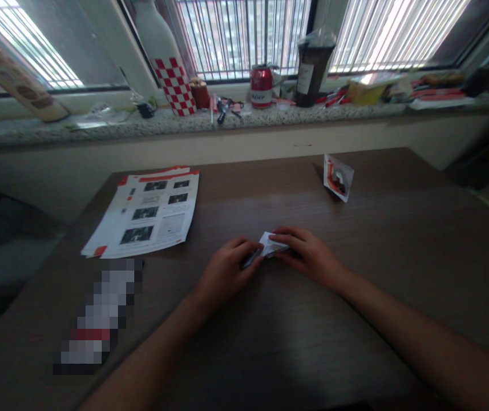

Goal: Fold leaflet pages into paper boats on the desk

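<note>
A small folded piece of printed paper [270, 244] lies on the dark wooden table [295, 354], held between both hands. My left hand [226, 271] curls its fingers onto the paper's left edge. My right hand [308, 254] presses down on the paper's right side with fingers together. Most of the paper is hidden under the fingers.
A stack of printed sheets [148, 211] lies at the left of the table. A folded paper piece [337, 178] stands at the far right. A pixelated object [98, 317] lies near left. On the windowsill are a checkered bottle [174, 74], a red can [261, 85] and a dark cup [310, 71].
</note>
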A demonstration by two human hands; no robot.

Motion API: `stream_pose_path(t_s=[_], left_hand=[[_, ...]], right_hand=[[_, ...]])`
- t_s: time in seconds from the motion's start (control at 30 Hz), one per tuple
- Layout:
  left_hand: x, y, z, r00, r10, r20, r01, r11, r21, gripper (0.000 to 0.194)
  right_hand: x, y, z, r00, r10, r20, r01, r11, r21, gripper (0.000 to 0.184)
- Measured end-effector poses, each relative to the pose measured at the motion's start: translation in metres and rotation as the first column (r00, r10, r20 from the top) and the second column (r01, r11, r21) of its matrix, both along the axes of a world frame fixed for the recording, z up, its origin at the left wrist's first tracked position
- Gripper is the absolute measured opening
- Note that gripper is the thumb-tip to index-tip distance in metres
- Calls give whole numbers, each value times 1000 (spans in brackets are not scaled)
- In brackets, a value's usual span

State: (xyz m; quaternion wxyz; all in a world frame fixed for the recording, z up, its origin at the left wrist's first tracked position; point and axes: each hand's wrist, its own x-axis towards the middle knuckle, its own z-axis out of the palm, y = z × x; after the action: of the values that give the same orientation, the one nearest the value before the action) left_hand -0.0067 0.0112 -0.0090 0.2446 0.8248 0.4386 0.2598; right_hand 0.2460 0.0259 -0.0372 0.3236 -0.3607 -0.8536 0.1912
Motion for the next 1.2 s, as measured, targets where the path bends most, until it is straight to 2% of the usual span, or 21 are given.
stream_pose_path(t_s=[0.17,0.37,0.5,0.63,0.7,0.8,1.0,1.2], left_hand=[[0,-1,0,999,29,-45,-28,999,26,20],[0,-2,0,998,62,-9,-61,997,47,20],[-1,-1,-1,997,80,12,-80,995,56,20],[-1,-2,-1,996,87,19,-88,994,66,20],[0,-2,-2,996,87,11,-88,993,79,20],[1,-2,-4,996,92,21,-93,991,93,23],[1,-2,-7,989,103,108,-107,994,27,45],[2,-3,-8,976,125,178,-113,991,-76,46]], right_hand=[[0,-4,6,999,-38,12,38,999,21,50],[5,-14,13,975,-186,124,151,957,249,54],[5,-19,18,959,-204,195,129,932,338,49],[0,-19,22,948,-73,309,-22,956,291,50],[-3,-17,22,935,-42,353,-59,961,269,51],[-5,-16,22,931,-37,364,-60,965,254,49],[-4,-15,23,952,-22,307,-48,974,219,35],[-7,-14,18,966,-69,250,19,980,197,24]])
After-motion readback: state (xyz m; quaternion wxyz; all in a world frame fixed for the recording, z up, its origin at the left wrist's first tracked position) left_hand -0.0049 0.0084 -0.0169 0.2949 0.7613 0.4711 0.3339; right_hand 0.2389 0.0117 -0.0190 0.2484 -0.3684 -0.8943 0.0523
